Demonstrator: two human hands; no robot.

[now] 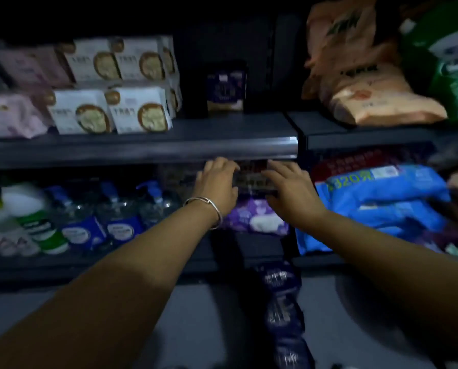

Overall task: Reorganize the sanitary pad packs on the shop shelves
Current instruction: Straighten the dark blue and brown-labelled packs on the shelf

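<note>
Both my hands reach under the upper shelf (142,149) into the lower shelf. My left hand (217,182), with a bangle on its wrist, and my right hand (289,186) grip the two ends of a dark pad pack (252,178) held between them. Below it lies a purple pad pack (257,218). One dark blue pad pack (226,87) stands alone on the upper shelf. Several dark blue packs (284,307) lie in a row on the floor below. The picture is dim and blurred.
White packs with round brown labels (110,102) and pink packs (12,115) fill the upper shelf's left. Bottles (116,214) line the lower shelf's left. A big blue pack (377,201) lies to the right, orange bags (369,89) and a green bag (454,62) above it.
</note>
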